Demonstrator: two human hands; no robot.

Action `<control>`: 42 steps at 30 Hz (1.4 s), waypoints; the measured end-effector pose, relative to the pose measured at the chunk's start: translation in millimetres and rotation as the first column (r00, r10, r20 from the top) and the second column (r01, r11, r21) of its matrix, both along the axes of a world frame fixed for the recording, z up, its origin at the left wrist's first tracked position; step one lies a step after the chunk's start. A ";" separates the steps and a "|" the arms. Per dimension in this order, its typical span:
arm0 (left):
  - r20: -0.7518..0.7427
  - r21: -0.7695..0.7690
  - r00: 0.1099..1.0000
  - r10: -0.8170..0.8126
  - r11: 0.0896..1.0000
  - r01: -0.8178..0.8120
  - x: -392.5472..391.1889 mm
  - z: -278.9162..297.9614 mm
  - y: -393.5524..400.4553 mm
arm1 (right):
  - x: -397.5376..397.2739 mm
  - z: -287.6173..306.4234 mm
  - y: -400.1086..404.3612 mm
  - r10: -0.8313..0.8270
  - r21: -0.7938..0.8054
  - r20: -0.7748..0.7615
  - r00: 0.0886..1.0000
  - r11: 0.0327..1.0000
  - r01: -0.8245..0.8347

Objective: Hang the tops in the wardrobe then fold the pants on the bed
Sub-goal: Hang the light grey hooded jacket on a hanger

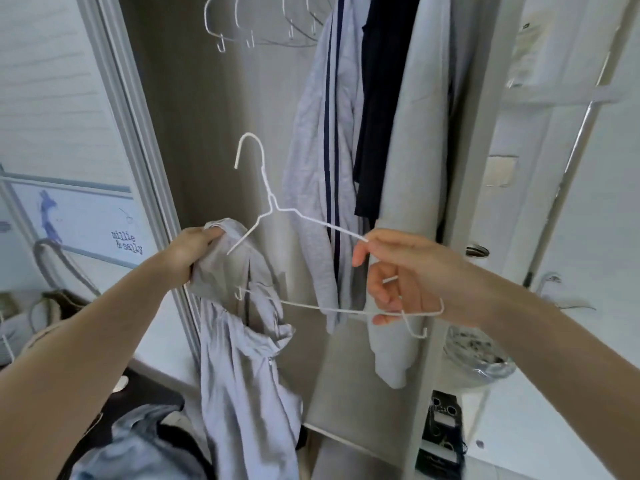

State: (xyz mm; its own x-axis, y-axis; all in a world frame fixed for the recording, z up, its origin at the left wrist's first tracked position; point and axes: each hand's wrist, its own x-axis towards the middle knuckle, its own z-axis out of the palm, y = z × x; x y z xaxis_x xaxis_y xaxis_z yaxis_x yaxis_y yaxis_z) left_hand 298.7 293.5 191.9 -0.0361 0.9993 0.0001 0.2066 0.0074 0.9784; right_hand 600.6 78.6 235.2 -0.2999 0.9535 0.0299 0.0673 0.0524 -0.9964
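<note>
I stand in front of the open wardrobe (214, 109). My left hand (188, 251) grips the top edge of a light grey top (242, 358), which hangs down from it. My right hand (408, 282) holds a white wire hanger (273, 202) by its right end, hook pointing up. The hanger's left arm reaches into the bunched fabric by my left hand. Inside the wardrobe hang a grey top with dark stripes (311, 168), a black garment (377, 109) and a pale grey garment (415, 188).
Several empty white hangers (249, 22) hang at the wardrobe's upper left. The sliding door frame (138, 161) stands to the left. Dark and blue clothes (138, 438) lie at the bottom left. A white surface (540, 427) with a bowl and small items lies to the right.
</note>
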 end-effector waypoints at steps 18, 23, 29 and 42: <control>-0.764 0.523 0.641 0.079 0.657 0.542 -21.5 91.8 -83.3 | -64.5 -75.9 43.1 0.190 0.237 -0.421 0.887 0.967 -0.095; -0.506 0.618 0.857 -0.101 0.651 0.441 -10.0 79.5 -82.3 | -85.3 -82.8 60.2 0.304 0.076 -0.333 0.892 0.952 -0.296; -0.334 0.603 0.932 -0.140 0.729 0.325 -22.0 84.2 -66.1 | -100.7 -113.6 78.8 0.258 -0.167 -0.450 0.855 0.916 -0.364; -0.255 0.605 0.966 -0.038 0.773 0.190 -75.5 66.8 -18.4 | -101.4 -123.1 81.4 -0.217 0.264 0.957 0.190 0.924 -0.277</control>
State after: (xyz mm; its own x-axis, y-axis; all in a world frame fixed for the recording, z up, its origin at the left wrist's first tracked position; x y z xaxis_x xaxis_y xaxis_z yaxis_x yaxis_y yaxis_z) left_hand 223.2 275.0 258.7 0.1548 0.7741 0.6138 0.3719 -0.6213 0.6897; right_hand 499.3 160.0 112.1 -0.3494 0.9364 -0.0315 0.9367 0.3482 -0.0370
